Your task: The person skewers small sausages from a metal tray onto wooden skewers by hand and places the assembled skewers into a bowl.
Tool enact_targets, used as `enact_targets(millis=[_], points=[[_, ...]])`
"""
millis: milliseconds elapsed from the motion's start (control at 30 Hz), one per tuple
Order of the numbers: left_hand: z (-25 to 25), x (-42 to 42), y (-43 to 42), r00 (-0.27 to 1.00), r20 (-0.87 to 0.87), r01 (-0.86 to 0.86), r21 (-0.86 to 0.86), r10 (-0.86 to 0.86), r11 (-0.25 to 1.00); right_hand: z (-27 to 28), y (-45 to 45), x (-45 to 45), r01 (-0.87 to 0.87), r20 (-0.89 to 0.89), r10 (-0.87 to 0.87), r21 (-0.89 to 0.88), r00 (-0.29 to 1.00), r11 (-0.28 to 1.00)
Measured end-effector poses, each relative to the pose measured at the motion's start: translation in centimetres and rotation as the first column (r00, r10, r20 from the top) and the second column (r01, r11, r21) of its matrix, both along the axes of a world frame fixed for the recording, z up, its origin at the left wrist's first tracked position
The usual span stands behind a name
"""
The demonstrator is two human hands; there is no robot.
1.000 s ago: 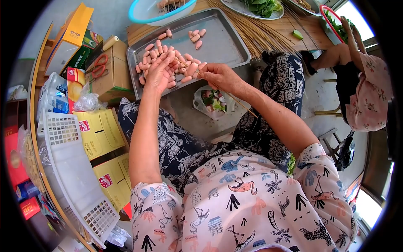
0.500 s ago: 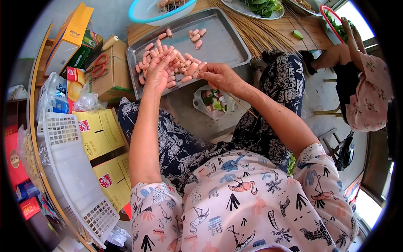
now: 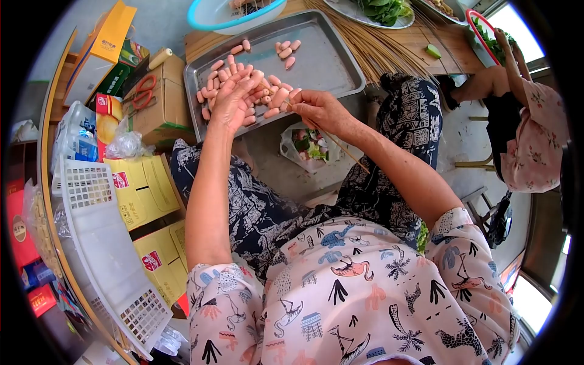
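Pink mini sausages (image 3: 210, 94) lie heaped in a metal tray (image 3: 331, 52), with a smaller cluster apart from the heap. Above the heap, my left hand (image 3: 231, 100) pinches a mini sausage (image 3: 258, 75) between thumb and fingers. My right hand (image 3: 321, 112) is closed around a thin bamboo skewer (image 3: 351, 156), whose rear end points down toward my knee. The front of this skewer reaches toward the sausage in my left fingers. Whether its tip has entered the sausage is hard to make out.
Loose bamboo skewers (image 3: 371, 45) spread over the table right of the tray. A blue-rimmed basin (image 3: 237, 25) stands behind it. Under the tray's edge hangs a plastic bag of scraps (image 3: 292, 149). Boxes (image 3: 143, 188) and a white basket (image 3: 97, 231) line the left; another person (image 3: 535, 134) sits right.
Both hands stay almost in place over the tray. The skewer's rear end has dipped slightly, and the whole view has shifted a little.
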State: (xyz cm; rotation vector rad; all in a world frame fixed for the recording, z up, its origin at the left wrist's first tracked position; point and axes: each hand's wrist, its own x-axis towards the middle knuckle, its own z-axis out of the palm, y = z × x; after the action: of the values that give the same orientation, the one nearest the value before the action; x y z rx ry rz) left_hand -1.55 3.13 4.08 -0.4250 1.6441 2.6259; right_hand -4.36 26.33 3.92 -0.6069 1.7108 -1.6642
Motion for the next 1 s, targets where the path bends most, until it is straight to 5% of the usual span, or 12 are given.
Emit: enact_targets(millis=[667,867,933,967,1000], points=[[0.5,0.2,1.7,0.988,0.031,0.153,-0.058,-0.151,0.987,0.9,-0.2,-0.2,-0.005,0.023,0.005,0.028,1.000,1.000],[-1.4,-0.1,-0.9,0.975,0.196,0.162,-0.315,-0.103,0.935,1.0,-0.2,-0.2,0.065,0.037,-0.066,0.033,0.997,0.997],[-2.1,0.1,-1.6,0.961,0.276,0.256,-0.890,-0.002,0.378,1.3,0.0,-0.3,0.077,0.051,-0.081,0.079,0.995,0.994],[-3.2,0.5,-2.0,0.961,0.276,0.256,-0.890,-0.001,0.378,1.3,0.0,-0.2,0.076,0.051,-0.080,0.079,0.996,0.994],[-4.3,1.0,-2.3,0.976,0.216,0.217,-0.967,-0.022,0.134,1.2,0.0,-0.2,0.085,0.047,-0.088,0.072,0.995,0.994]])
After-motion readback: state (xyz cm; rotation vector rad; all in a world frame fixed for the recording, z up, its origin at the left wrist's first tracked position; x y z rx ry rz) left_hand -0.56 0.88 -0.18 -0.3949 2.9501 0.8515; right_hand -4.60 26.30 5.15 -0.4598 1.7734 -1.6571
